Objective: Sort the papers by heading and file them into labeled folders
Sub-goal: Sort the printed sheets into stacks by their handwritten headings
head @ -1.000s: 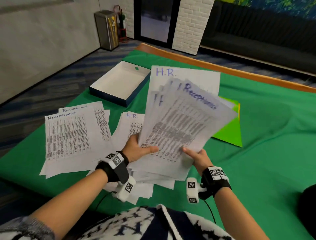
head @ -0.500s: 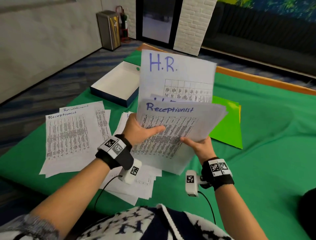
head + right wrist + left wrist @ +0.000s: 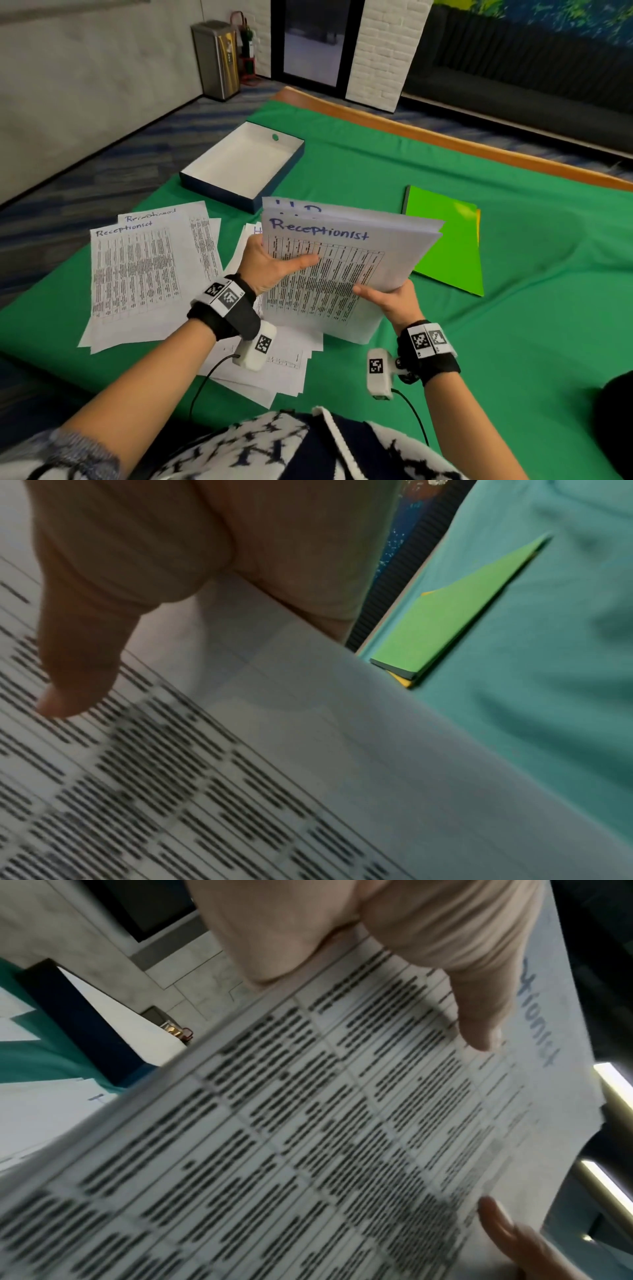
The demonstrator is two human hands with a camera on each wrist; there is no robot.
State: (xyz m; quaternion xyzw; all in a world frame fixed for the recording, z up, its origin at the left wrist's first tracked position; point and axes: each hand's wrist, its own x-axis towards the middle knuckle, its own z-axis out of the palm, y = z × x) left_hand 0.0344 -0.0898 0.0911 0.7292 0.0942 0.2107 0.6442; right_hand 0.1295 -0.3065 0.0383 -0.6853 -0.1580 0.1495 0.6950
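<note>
I hold a stack of printed papers (image 3: 346,270) above the green table; its top sheet is headed "Receptionist", and a sheet headed "H.R." peeks out behind. My left hand (image 3: 274,265) grips the stack's left edge, thumb lying across the top sheet (image 3: 342,1123). My right hand (image 3: 387,299) grips the lower right corner, thumb on the print (image 3: 240,750). A sorted "Receptionist" pile (image 3: 137,270) lies at the left. More sheets (image 3: 274,363) lie under my hands. Green folders (image 3: 448,240) over a yellow one lie at the right, also in the right wrist view (image 3: 445,626).
An open, white-lined dark blue box (image 3: 245,168) stands at the back left of the table. The table's wooden edge (image 3: 445,140) runs along the far side. A metal bin (image 3: 215,58) stands by the wall. A dark object (image 3: 616,418) sits at the lower right.
The fanned, raised stack has been squared up and lowered toward the table, with the "Receptionist" sheet now covering most of the "H.R." sheet. Both hands keep their hold.
</note>
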